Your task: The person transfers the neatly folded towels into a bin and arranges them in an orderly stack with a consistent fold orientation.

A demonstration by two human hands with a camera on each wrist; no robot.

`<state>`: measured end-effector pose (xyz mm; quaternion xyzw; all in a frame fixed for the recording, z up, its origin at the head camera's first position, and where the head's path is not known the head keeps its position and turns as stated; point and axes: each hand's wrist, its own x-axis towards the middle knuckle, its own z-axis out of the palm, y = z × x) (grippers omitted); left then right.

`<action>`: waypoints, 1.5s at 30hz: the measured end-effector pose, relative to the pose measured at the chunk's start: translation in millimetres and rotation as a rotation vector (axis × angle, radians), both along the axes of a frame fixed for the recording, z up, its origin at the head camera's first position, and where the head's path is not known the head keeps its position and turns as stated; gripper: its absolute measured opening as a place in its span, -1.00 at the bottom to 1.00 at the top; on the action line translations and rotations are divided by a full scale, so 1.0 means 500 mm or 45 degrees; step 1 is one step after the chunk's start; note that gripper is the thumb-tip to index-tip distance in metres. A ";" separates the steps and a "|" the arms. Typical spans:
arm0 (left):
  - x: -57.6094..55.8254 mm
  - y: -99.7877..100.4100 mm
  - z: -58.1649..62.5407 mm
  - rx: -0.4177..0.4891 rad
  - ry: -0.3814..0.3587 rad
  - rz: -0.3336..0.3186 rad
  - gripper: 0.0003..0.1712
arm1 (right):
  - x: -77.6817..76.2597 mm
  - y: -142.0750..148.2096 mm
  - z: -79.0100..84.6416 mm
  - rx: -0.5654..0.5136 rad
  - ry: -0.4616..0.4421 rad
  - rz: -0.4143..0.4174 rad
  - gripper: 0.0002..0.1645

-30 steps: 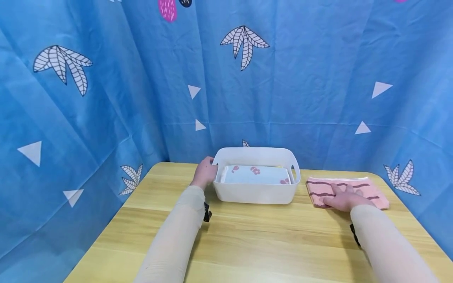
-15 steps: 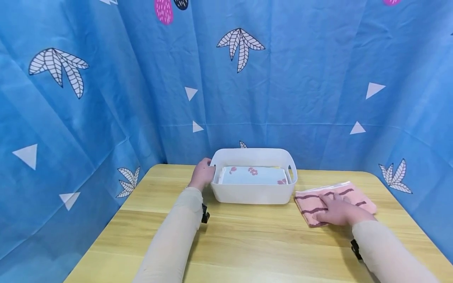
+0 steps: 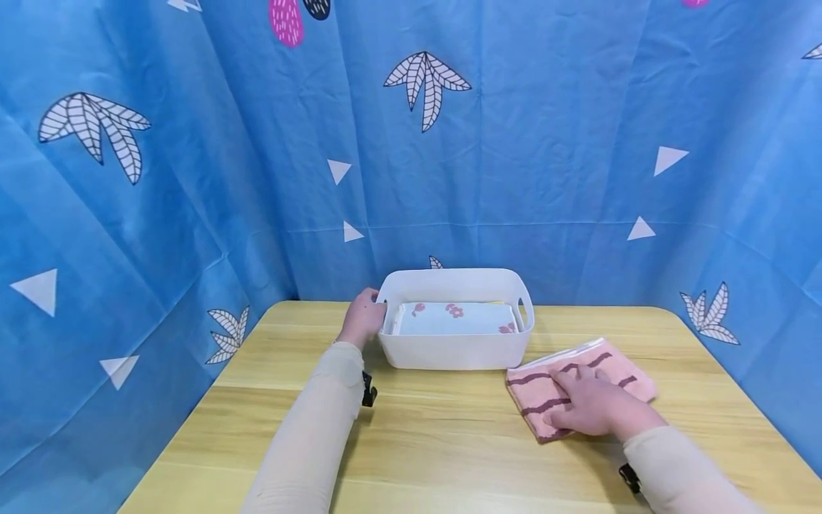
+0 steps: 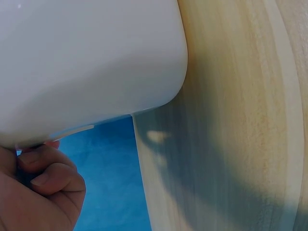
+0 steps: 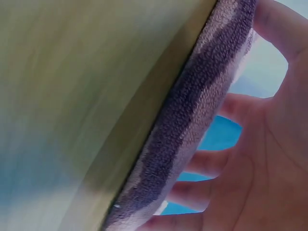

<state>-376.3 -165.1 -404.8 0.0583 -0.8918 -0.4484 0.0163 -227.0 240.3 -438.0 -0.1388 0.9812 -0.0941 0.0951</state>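
My left hand (image 3: 363,314) grips the left handle end of a white plastic basket (image 3: 452,353), its fingers curled at the rim in the left wrist view. Inside the basket lies a folded pale blue cloth (image 3: 457,321) with pink flower prints. To the right, my right hand (image 3: 589,401) rests on a folded pink towel (image 3: 533,392) with dark wavy stripes, lying on the table. In the right wrist view the fingers are spread, their tips touching the top of the towel (image 5: 180,115); the palm stays off it.
The wooden table (image 3: 411,442) has rounded far corners. Behind and beside it hangs a blue curtain (image 3: 546,178) printed with leaves and triangles. The basket stands near the table's far edge, the towel just to its front right.
The right hand has slid the towel left and toward me, turning it slightly, so that it lies closer to the basket. The left hand stays on the basket, and the head view shifts a little.
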 end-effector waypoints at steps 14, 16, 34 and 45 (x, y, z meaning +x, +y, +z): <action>-0.002 0.001 0.002 0.018 -0.040 -0.011 -0.51 | 0.041 -0.126 0.019 0.065 0.085 0.092 0.08; -0.003 0.002 0.001 0.018 -0.047 -0.007 -0.51 | 0.041 -0.144 0.021 0.063 0.093 0.110 0.06; -0.002 0.003 0.003 0.035 -0.059 0.026 -0.53 | 0.030 -0.297 0.009 0.011 0.165 0.272 0.00; 0.004 0.002 0.006 0.023 0.001 0.047 -0.51 | 0.019 -0.278 -0.002 -0.085 0.106 0.194 -0.20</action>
